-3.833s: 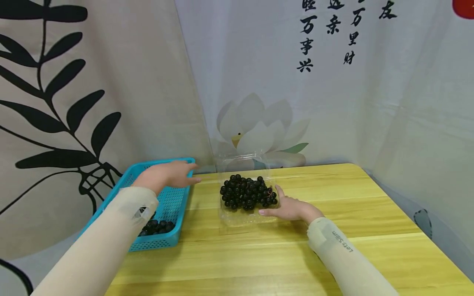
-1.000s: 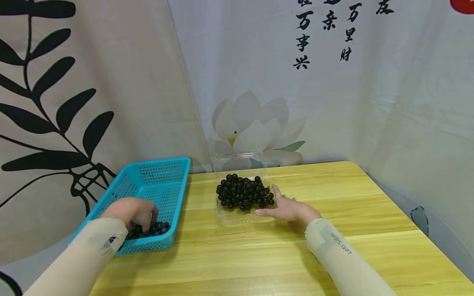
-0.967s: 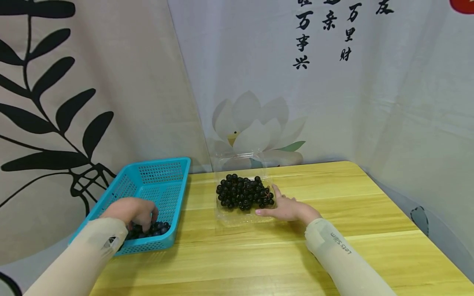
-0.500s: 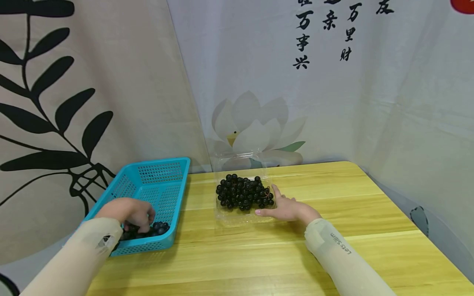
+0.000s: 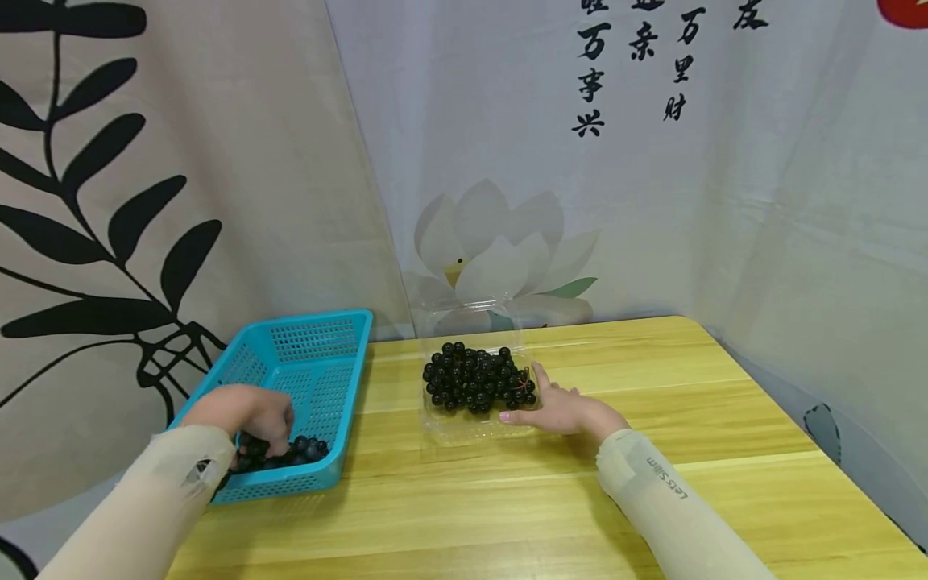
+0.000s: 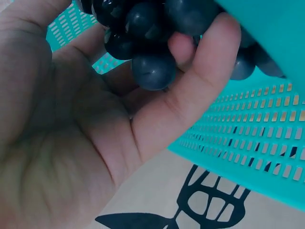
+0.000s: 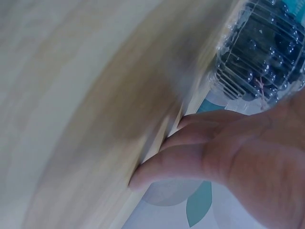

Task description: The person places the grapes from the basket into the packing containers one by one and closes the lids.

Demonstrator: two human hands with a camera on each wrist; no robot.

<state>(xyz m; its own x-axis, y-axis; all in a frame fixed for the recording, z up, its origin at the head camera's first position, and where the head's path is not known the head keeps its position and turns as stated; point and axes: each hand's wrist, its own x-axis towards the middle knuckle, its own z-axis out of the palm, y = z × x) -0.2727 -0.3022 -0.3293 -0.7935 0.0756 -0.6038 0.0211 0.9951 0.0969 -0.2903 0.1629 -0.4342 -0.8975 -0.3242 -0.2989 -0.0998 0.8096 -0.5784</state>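
My left hand (image 5: 250, 415) reaches down into the near end of a blue plastic basket (image 5: 319, 342). In the left wrist view its fingers curl round a bunch of dark grapes (image 6: 153, 70), close to the basket wall. More grapes (image 5: 310, 449) lie beside that hand on the basket floor. To the right, a clear plastic clamshell box (image 5: 471, 435) stands with its lid up and holds a heap of dark grapes (image 5: 478, 377). My right hand (image 5: 569, 409) rests at the box's right side, thumb and forefinger spread; its other fingers (image 7: 167, 164) touch the table in the right wrist view.
Basket and box stand apart on a yellow wooden table (image 5: 464, 507), the basket at its left side. A pale printed curtain (image 5: 290, 161) hangs right behind the table's back edge. A black curved cord or tube (image 5: 18, 556) shows at the lower left.
From above the basket's right side, my left hand has gone down among the grapes at the near end and shifted slightly left. My right hand has stayed by the box.
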